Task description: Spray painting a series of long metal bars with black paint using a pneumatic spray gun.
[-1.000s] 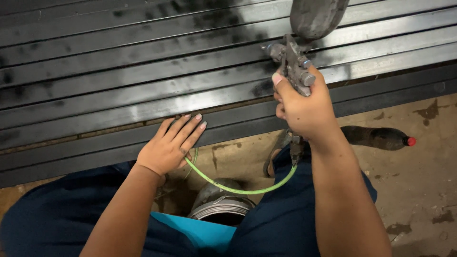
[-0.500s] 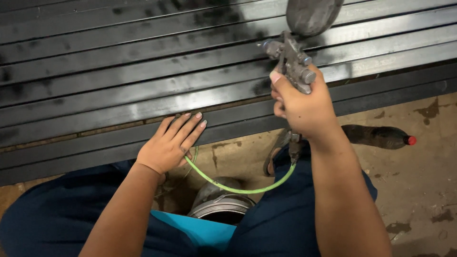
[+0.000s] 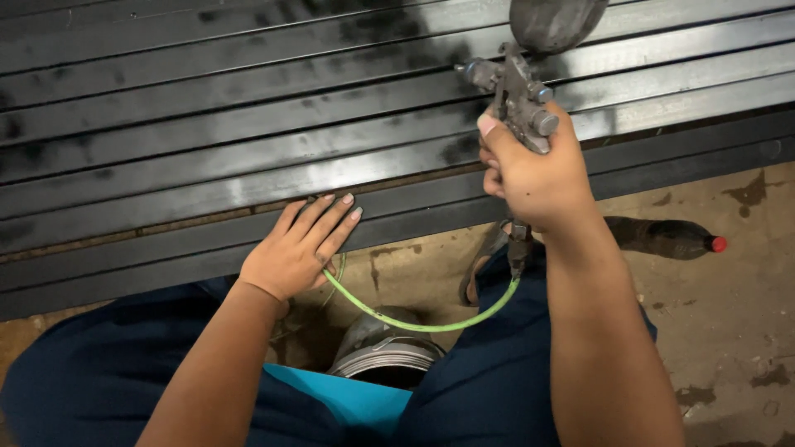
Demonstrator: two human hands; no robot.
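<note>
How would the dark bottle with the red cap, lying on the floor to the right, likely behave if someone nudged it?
The dark bottle lies on its side on the concrete floor, so it would probably roll rather than tip. Its round body looks like smooth plastic, so it may be somewhat slippery to grip. It appears dark throughout, possibly full, so perhaps heavier than an empty one.

This looks like a metal or paint workshop. Long steel bars (image 3: 248,157) lie side by side, patchily coated black. Just below them the concrete floor (image 3: 729,331) is bare and stained. Above the bars a paint-caked spray gun (image 3: 517,95) is held, with a green air hose (image 3: 414,319) trailing below them.
</note>
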